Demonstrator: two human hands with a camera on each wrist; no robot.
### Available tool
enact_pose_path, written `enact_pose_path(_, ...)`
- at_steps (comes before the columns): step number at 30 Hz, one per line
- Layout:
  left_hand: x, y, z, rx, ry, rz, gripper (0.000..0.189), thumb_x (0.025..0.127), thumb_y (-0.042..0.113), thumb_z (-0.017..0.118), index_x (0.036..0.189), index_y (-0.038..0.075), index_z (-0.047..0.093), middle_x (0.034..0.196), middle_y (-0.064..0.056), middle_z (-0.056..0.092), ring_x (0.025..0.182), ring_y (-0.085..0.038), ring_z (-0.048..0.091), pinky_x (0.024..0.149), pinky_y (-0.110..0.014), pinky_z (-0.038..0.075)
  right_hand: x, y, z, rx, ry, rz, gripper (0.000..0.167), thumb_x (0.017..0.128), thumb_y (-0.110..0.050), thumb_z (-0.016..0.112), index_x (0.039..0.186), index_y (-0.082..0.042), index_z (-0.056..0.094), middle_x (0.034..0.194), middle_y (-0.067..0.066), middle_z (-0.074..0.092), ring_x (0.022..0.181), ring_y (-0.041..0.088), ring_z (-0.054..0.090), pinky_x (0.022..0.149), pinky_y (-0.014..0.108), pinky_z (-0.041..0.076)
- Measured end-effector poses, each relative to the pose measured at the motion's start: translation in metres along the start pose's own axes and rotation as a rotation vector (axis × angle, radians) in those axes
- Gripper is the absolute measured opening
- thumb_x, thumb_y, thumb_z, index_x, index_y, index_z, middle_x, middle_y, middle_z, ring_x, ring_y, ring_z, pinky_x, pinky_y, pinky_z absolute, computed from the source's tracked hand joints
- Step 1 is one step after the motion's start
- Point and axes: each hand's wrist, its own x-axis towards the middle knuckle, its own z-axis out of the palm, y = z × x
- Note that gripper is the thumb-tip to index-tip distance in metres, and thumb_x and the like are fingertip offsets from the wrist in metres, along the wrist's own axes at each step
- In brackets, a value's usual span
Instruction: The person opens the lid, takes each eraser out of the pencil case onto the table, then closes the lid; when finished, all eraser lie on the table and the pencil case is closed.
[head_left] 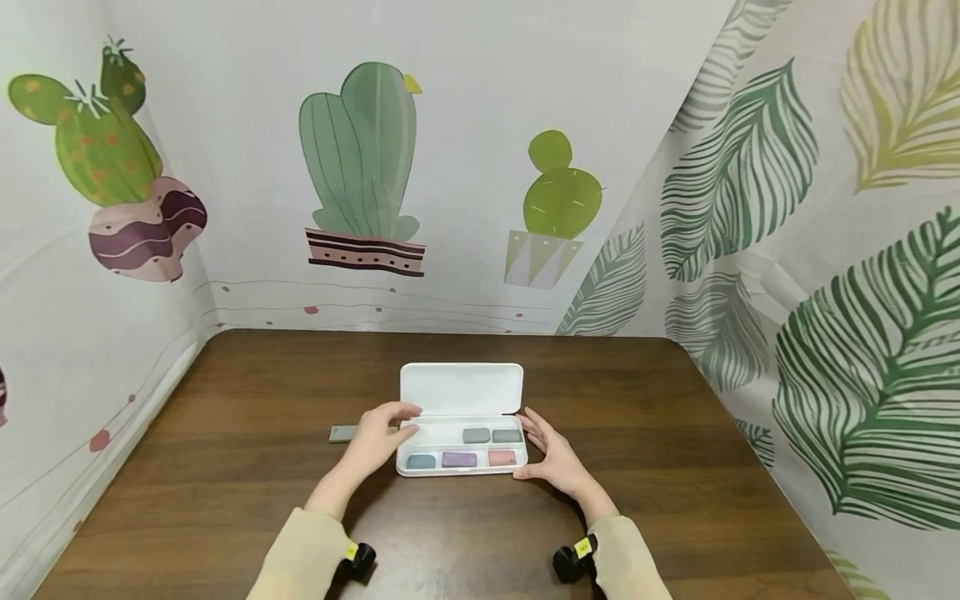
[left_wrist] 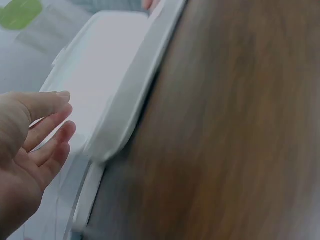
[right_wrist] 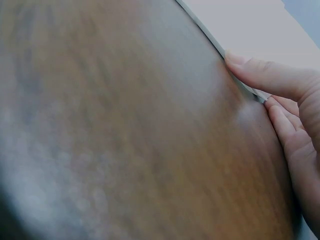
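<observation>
A white hinged case (head_left: 462,472) lies on the table with its lid (head_left: 461,388) raised at the back. In its compartments sit two grey blocks (head_left: 476,436), a blue block (head_left: 421,462), a purple block (head_left: 459,460) and a pink block (head_left: 502,457). At the case's left end is my left hand (head_left: 377,442); in the left wrist view its fingers (left_wrist: 47,140) are loosely bent, with nothing between them. My right hand (head_left: 552,457) holds the right end, thumb at the near corner and fingers along the side.
A flat grey bar (head_left: 343,433) lies left of the case, partly hidden by my left hand. The brown wooden table (head_left: 262,467) ends at a wall hanging (head_left: 465,167) with printed cacti and leaves. Black wrist cameras (head_left: 573,560) show below the sleeves.
</observation>
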Motion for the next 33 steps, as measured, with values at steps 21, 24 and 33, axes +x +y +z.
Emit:
enact_pose_path(21,0.015,0.025,0.058,0.071,-0.347,0.061,0.037,0.092,0.014,0.065,0.124,-0.004,0.062,0.121,-0.019,0.066,0.114,-0.035,0.062,0.099,-0.049,0.047,-0.001,-0.002,0.0,0.034,0.0,0.027,0.107,0.068,-0.002,0.087,0.152,0.005,0.021,0.15,0.027,0.039,0.139,0.04,0.039,0.113,0.044,0.032)
enact_pose_path(24,0.017,0.028,0.063,0.063,-0.368,0.053,0.038,0.093,0.013,0.064,0.126,-0.004,0.06,0.123,-0.019,0.065,0.115,-0.034,0.062,0.1,-0.049,0.047,-0.001,0.0,0.0,0.028,-0.002,0.025,0.107,0.068,-0.001,0.087,0.152,0.005,0.02,0.15,0.027,0.039,0.139,0.04,0.038,0.113,0.044,0.032)
enact_pose_path(33,0.019,0.035,0.067,0.086,-0.386,0.081,0.035,0.092,0.009,0.063,0.124,-0.005,0.061,0.123,-0.02,0.066,0.118,-0.035,0.06,0.102,-0.049,0.045,-0.001,0.001,0.0,0.046,-0.01,-0.004,0.106,0.068,-0.002,0.087,0.151,0.007,0.02,0.149,0.029,0.039,0.139,0.042,0.037,0.113,0.044,0.032)
